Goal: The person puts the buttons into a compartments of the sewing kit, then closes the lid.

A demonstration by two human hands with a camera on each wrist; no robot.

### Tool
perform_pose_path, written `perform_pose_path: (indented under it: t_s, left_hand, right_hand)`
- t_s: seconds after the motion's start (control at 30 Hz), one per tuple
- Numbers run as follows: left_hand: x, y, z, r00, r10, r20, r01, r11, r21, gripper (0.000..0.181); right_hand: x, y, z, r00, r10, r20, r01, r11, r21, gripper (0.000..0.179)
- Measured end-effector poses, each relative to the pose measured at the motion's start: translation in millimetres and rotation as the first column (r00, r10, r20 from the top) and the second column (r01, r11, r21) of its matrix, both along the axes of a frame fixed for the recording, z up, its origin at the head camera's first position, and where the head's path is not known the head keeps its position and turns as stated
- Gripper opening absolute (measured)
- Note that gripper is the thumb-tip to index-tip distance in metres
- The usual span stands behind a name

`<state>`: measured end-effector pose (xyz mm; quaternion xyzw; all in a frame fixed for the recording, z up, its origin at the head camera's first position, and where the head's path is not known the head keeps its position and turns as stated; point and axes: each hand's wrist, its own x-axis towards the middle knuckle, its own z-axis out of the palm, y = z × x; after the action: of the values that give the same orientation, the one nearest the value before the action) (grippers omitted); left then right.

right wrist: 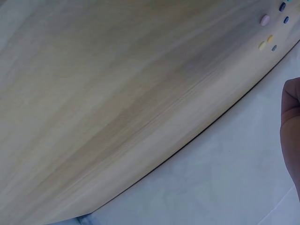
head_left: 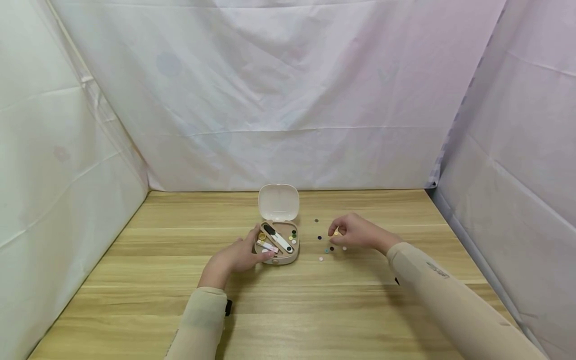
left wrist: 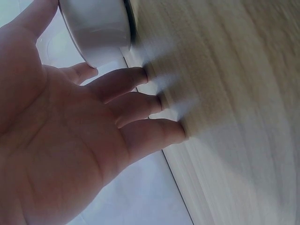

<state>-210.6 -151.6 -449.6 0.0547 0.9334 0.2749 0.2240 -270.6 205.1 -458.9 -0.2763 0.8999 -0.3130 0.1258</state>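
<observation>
A small cream box (head_left: pixel 292 257) stands on the table, its lid (head_left: pixel 279 202) tilted up at the back. Inside lie a slim black-and-white tool (head_left: pixel 283 244), a gold round piece (head_left: pixel 262 236), a pink-and-white piece (head_left: pixel 268 246) and several buttons (head_left: pixel 294 234). My left hand (head_left: pixel 239 254) holds the box at its left front corner, thumb at the front rim and index finger on the side. In the left wrist view, the other fingers (left wrist: pixel 152 133) reach to the tabletop. My right hand (head_left: pixel 357 231) hovers over loose buttons, thumb and index curved close to a yellow button (head_left: pixel 336 233).
On the wooden table (head_left: pixel 180 220), right of the box, lie loose buttons: a dark one (head_left: pixel 320 237), a teal one (head_left: pixel 326 250), a pink one (right wrist: pixel 265 19) and several others. White cloth (head_left: pixel 288 100) hangs behind and on both sides.
</observation>
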Motion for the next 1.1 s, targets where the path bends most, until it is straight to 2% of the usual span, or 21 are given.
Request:
perform_pose_path:
  t_s: [0.13,0.63,0.97,1.1]
  left_hand:
    - [0.0,-0.6,-1.0,1.000,-0.001,-0.001,0.001,1.000,-0.001,0.102]
    - [-0.2,-0.5,-1.9,1.000,0.001,-0.006,-0.001,1.000,-0.002,0.102]
    - [-0.6,-0.3,-2.0,1.000,0.001,0.001,-0.001,1.000,-0.002,0.102]
    - [-0.8,-1.0,-3.1,1.000,0.001,0.001,-0.001,1.000,-0.009,0.103]
  right_hand:
    - [1.8,5,-4.3,1.000,0.004,0.006,-0.004,1.000,0.009,0.010]
    - [7.7,21,-15.7,0.994,-0.060,0.088,0.058,0.998,0.030,0.010]
    - [8.8,28,-23.0,0.995,-0.067,0.076,0.064,0.997,0.046,0.007]
    - [9.7,30,-25.5,0.992,-0.081,0.100,0.075,0.996,0.055,0.006]
